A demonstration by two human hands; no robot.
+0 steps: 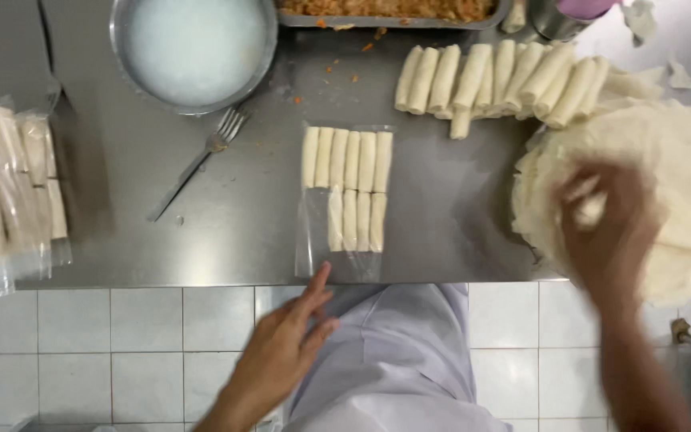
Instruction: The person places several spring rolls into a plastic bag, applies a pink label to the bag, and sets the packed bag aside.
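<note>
Reaching left hand point(281, 352) toward bagged spring rolls point(349, 188), right hand point(609, 232) over wrappers point(681, 160)

Bare steel bench point(241, 216) lies open between the fork point(197, 164) and the clear bag of rolls point(345, 204), wide enough for a hand to pass. A narrower strip runs between that bag and the stack of wrappers point(681, 160), which crowds the right edge. Behind, the way is closed by a round bowl point(193, 48), a filling tray point(385, 12) and a row of loose rolls point(497, 80) (set nearly edge to edge). Packed bags point(9, 184) block the left end.
</note>
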